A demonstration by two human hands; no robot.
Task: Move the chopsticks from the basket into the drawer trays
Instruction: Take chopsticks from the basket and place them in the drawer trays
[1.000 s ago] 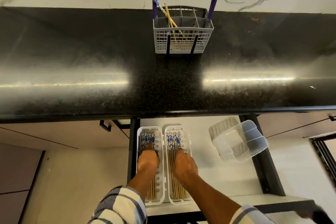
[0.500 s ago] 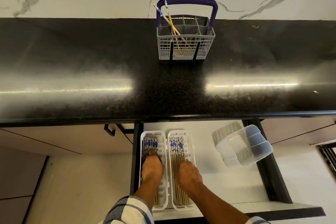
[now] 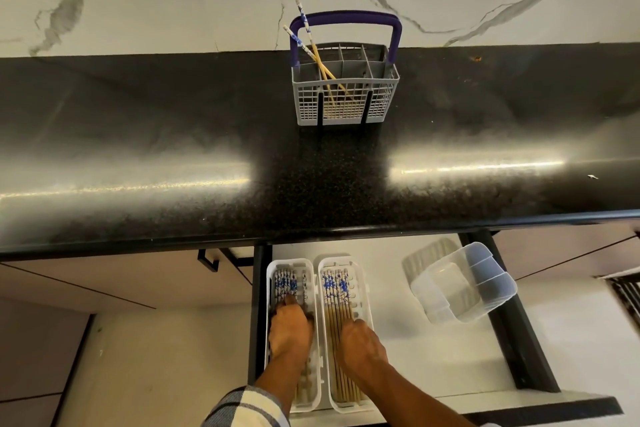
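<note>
Nothing much has shifted: left hand (image 3: pixel 289 329) and right hand (image 3: pixel 360 343) still press chopsticks flat in the two drawer trays (image 3: pixel 363 282), fingers loosely curled; two chopsticks (image 3: pixel 313 52) remain in the basket (image 3: pixel 346 94) on the surface (image 3: pixel 173 149).

Your way up to the basket (image 3: pixel 343 94) crosses bare tabletop (image 3: pixel 173 149); its purple handle (image 3: pixel 346 15) arches over the compartments.

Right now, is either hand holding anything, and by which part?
Cannot be told: the left hand and right hand rest on chopsticks in the trays; their fingers are hidden.
</note>
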